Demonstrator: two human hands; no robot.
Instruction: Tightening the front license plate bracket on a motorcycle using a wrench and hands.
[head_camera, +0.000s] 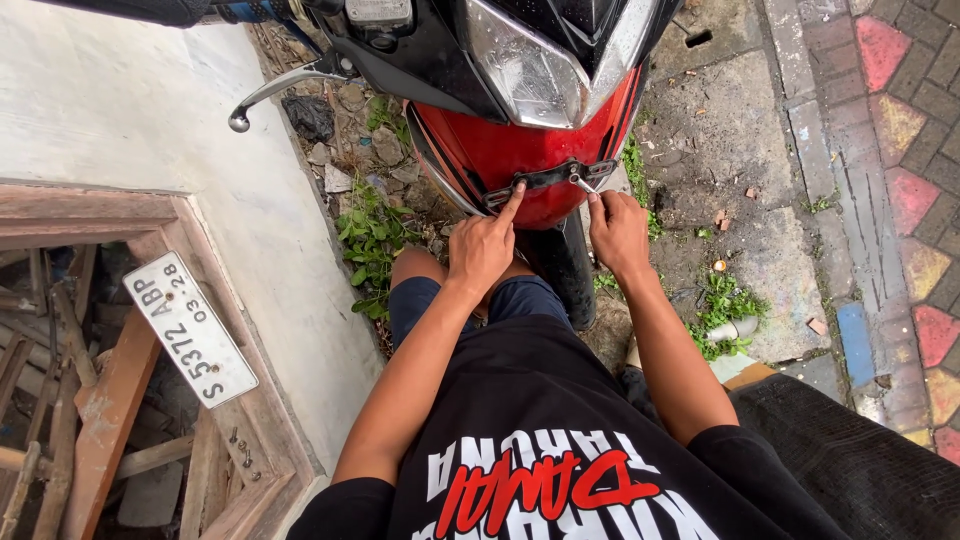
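A red and black motorcycle front (520, 140) faces me, with a black number-plate bracket (545, 180) across its red fender. My left hand (480, 245) presses its forefinger on the bracket's left part. At the bracket's right part my right hand (618, 230) pinches a small silvery bolt or tool (580, 183). A white number plate (190, 328) lies off the bike on a wooden frame at my left.
A white wall (130, 110) and a wooden frame (130, 360) with loose screws (240, 450) stand to the left. Weeds (370, 240) and rubble lie under the bike. The front wheel (565, 265) is between my knees. Coloured paving (900, 150) runs along the right.
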